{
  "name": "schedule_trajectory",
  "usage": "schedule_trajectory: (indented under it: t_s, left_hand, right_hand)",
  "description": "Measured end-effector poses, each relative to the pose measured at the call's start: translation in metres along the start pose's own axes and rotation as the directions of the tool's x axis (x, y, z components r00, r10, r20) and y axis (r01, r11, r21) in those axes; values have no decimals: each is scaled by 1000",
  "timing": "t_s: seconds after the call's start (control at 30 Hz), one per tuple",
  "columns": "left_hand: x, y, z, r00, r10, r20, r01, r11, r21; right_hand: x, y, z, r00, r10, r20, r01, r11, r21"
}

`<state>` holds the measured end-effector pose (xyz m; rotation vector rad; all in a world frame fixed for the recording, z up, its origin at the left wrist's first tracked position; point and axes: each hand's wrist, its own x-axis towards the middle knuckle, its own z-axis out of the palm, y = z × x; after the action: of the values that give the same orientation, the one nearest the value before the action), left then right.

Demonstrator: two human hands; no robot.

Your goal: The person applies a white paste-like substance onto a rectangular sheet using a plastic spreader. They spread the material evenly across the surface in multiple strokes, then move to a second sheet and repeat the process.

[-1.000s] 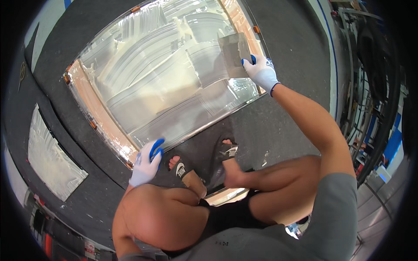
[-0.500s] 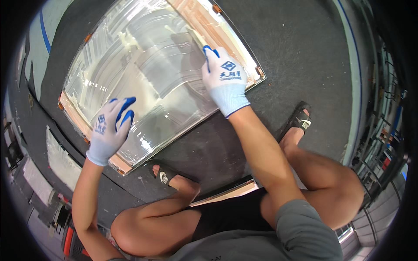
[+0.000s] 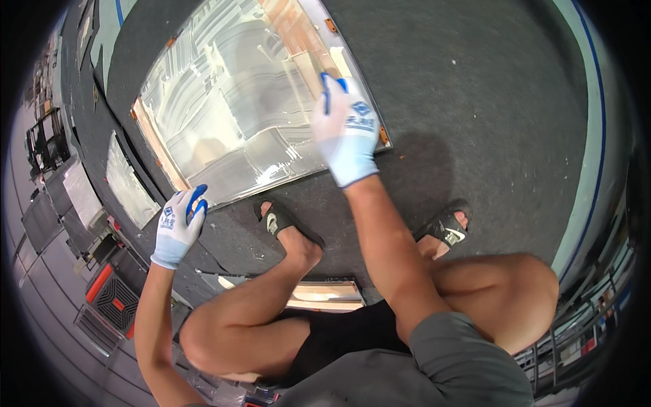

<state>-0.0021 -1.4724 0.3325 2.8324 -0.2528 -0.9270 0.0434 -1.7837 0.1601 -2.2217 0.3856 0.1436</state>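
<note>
A large rectangular panel (image 3: pixel 271 152), glassy and smeared with streaky whitish paste, lies on the dark floor before me. My right hand (image 3: pixel 346 125), in a white glove with blue fingertips, is closed over the panel's right part and blurred by motion. From its fingers a flat pale scraper (image 3: pixel 308 71) reaches left onto the smeared surface; the hand hides part of it. My left hand (image 3: pixel 180 220), gloved alike, hovers by the near left corner. Its fingers are apart and slightly bent, with nothing in them.
Orange clips (image 3: pixel 330 26) sit along the panel's edges. My sandalled feet stand on the near side, the left sandal (image 3: pixel 281 220) close to its edge. A framed piece (image 3: pixel 325 293) lies under my legs. Leftward are a smaller pale panel (image 3: pixel 127 180) and a red-and-black device (image 3: pixel 114 298).
My view has shifted, so the panel appears higher and turned. My left hand has gone from above the panel to its near left corner. The right hand still grips the scraper.
</note>
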Motion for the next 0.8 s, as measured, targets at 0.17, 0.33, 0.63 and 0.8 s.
schedule_trajectory:
  t_s: [0.17,0.33,0.63,0.8]
  left_hand:
    - [50,-14,43,963,271,-2,-270,960,79]
    - [104,4,84,849,511,-136,-516,856,-1]
    - [133,20,118,794,435,-425,-578,758,-304]
    - [112,-8,107,925,127,-359,-297,830,-473]
  right_hand:
    - [13,38,-18,991,-81,-105,90,992,84]
    - [-1,43,-38,994,-75,-85,82,993,84]
    - [-16,9,3,950,-299,-92,240,884,-402]
    - [-29,-12,50,957,-273,98,280,776,-566]
